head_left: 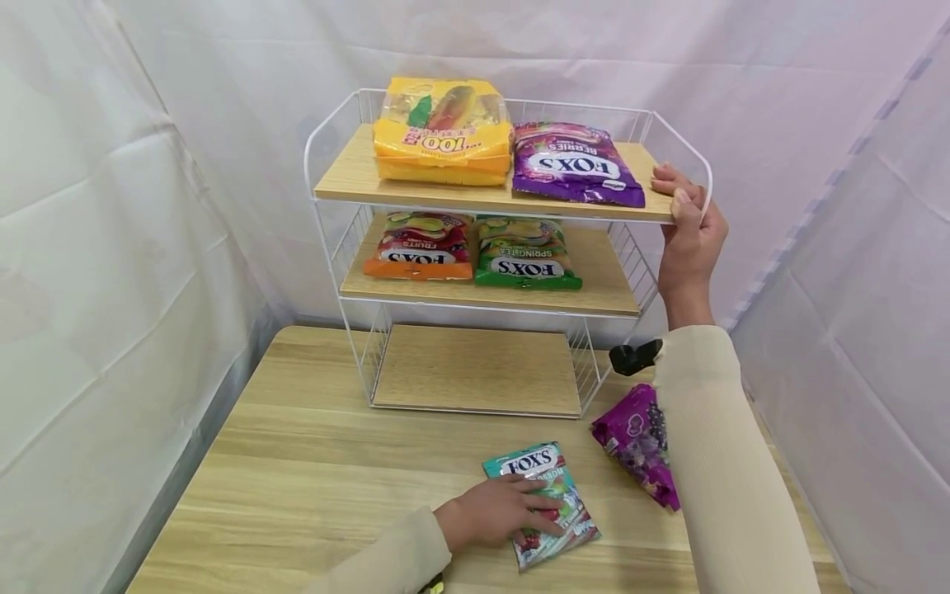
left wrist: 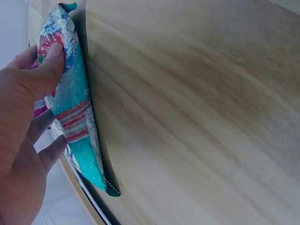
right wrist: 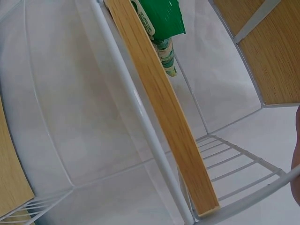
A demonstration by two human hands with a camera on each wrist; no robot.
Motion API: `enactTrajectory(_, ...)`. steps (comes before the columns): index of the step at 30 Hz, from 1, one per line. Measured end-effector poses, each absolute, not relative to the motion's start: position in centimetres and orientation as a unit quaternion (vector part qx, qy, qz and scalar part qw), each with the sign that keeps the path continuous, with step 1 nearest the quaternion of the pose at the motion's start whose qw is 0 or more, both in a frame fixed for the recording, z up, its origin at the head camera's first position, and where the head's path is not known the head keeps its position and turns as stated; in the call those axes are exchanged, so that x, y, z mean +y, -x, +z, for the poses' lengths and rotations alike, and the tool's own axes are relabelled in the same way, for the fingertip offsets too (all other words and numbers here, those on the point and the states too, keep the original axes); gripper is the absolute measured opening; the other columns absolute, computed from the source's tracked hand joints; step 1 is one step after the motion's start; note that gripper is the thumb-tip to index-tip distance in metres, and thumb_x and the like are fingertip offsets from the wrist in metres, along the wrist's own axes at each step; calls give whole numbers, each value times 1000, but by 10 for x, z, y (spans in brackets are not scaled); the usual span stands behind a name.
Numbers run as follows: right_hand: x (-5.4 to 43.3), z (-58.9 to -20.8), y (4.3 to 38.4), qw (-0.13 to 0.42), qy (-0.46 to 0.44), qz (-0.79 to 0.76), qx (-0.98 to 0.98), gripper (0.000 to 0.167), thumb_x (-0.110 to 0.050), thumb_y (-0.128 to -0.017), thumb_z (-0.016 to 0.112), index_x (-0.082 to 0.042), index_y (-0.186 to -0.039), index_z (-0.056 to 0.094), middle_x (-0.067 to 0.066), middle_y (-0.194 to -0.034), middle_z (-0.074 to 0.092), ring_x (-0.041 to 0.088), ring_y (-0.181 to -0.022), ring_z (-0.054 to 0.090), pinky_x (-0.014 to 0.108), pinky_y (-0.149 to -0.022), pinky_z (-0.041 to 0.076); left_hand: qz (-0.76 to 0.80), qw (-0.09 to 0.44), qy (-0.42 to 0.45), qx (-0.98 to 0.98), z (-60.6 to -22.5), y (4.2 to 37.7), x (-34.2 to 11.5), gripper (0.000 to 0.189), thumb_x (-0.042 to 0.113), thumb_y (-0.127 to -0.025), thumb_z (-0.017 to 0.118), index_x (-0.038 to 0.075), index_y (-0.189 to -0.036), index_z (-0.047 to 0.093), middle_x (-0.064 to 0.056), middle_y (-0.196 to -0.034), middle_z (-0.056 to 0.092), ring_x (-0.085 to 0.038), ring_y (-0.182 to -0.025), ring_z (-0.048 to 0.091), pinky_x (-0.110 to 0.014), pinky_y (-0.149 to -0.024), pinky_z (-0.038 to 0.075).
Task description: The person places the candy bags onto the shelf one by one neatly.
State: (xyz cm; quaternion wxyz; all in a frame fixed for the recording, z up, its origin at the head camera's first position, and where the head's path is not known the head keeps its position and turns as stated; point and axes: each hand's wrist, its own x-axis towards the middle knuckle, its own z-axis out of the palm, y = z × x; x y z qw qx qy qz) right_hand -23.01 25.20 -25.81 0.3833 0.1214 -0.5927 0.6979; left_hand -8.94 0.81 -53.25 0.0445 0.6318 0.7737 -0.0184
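Note:
On the table in front of the rack lies a teal FOX'S candy bag point(head_left: 567, 503). My left hand point(head_left: 500, 511) rests on it with spread fingers; in the left wrist view the thumb and fingers touch the teal bag point(left wrist: 77, 122). At the upper right corner of a white wire rack with wooden shelves point(head_left: 512, 309), my right hand point(head_left: 690, 235) grips the top shelf's edge. On that shelf, a purple FOX'S Berries bag point(head_left: 575, 165) sits nearest the right hand. Only a sliver of the right hand point(right wrist: 295, 154) shows in the right wrist view.
A yellow candy bag point(head_left: 441, 136) is on the top shelf. The middle shelf bears a red-orange Fruits bag point(head_left: 423, 247) and a green Spring Tea bag point(head_left: 527, 252). A purple bag point(head_left: 634, 445) lies on the table point(head_left: 297, 462), partly behind the right sleeve. White fabric surrounds the table.

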Motion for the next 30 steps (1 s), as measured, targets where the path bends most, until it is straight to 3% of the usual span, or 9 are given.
enactTrajectory(11, 247, -256, 226, 383, -121, 694, -598, 31, -16, -92, 46, 1, -99, 71, 16, -125, 60, 21, -126, 49, 30, -98, 44, 10, 27, -596, 802, -542, 93, -6, 54, 49, -87, 54, 43, -140, 45, 11, -147, 40, -21, -136, 34, -38, -105, 36)
enactTrajectory(16, 250, -260, 231, 384, -124, 696, -594, 31, -15, -92, 46, 1, -99, 71, 16, -124, 60, 21, -126, 49, 31, -99, 44, -9, -5, -582, 813, -544, 92, -11, 54, 49, -89, 59, 43, -140, 44, 12, -145, 43, -20, -133, 39, -35, -101, 40)
enactTrajectory(30, 254, -261, 235, 387, -123, 706, -580, 31, -14, -92, 46, 3, -97, 71, 16, -122, 61, 20, -124, 50, 31, -98, 44, -14, -19, -518, 855, -543, 80, -4, 48, 48, -91, 57, 40, -138, 49, 8, -139, 50, -20, -125, 48, -34, -93, 47)
